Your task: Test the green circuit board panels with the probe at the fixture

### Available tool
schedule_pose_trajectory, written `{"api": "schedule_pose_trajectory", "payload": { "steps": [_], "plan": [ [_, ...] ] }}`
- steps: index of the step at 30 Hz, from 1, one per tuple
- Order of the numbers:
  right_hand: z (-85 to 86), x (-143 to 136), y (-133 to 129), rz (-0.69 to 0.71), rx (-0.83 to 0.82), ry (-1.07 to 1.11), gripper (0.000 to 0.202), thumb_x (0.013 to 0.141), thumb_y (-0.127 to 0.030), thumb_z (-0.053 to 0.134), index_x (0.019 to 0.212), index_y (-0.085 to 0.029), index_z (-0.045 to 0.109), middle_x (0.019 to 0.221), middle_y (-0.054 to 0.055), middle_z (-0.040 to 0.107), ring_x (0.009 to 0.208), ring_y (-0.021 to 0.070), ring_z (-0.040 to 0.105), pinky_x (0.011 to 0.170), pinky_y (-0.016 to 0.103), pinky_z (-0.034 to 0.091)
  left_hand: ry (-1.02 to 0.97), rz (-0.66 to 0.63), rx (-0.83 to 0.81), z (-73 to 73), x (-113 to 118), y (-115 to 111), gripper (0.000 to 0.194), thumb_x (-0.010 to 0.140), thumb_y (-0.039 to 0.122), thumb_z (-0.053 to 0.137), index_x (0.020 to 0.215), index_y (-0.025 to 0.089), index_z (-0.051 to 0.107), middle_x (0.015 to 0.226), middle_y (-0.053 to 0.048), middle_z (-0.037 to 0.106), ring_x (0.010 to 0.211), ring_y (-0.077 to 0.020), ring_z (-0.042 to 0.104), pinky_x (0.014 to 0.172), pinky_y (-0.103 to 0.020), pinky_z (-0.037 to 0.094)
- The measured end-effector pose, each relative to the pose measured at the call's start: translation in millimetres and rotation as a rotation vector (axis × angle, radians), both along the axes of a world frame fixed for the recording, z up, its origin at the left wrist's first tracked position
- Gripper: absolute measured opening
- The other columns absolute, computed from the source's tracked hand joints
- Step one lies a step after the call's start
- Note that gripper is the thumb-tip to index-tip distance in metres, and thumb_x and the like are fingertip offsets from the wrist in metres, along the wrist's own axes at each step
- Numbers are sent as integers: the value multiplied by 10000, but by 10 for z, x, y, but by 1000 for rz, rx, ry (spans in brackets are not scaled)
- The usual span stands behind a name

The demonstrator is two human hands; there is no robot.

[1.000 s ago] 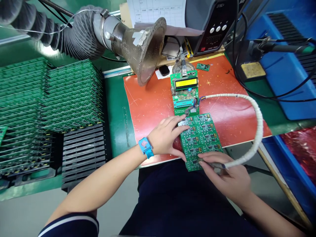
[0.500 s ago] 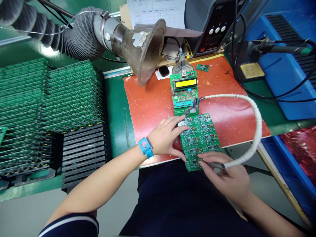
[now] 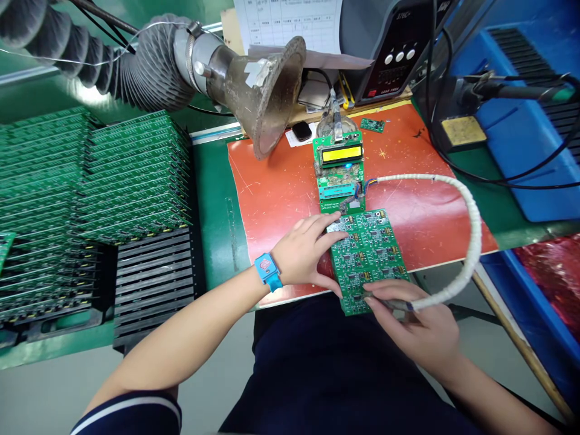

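one circuit board, seemingly probed
cable is pinched by right hand, left hand spread; steady contact seems needed next

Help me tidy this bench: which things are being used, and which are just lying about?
Likely in use:
panel, left hand on it
probe, in right hand
cable, joining probe and display board

Apparently just lying about:
small board
black gadget
yellow cutter

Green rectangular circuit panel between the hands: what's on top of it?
The panel carries small electronic components. The left hand overlaps its left edge; the right hand holds a white-wrapped cable's grey end at the lower right. What the hands cover is hidden.
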State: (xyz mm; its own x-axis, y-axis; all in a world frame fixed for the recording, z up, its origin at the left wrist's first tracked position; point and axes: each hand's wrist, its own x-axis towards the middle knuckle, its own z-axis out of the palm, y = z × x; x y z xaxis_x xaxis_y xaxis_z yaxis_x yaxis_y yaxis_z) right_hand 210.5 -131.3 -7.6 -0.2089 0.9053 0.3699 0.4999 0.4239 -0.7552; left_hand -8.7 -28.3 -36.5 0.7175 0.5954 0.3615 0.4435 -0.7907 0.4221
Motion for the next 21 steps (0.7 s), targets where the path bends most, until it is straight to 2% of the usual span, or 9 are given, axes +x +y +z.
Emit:
{"api": "schedule_pose_trajectory", "payload": {
  "steps": [21],
  "plan": [
    [-36,15,-32,4,-14,35,224,789,-48,651,939,-208,605,876,50,702,801,195,690,725,330,580,8,0,1,-8,-4,1,990,556,824,626,1256,142,463,1387,-230,418,1250,-369,440,997,-516,409]
  ]
}}
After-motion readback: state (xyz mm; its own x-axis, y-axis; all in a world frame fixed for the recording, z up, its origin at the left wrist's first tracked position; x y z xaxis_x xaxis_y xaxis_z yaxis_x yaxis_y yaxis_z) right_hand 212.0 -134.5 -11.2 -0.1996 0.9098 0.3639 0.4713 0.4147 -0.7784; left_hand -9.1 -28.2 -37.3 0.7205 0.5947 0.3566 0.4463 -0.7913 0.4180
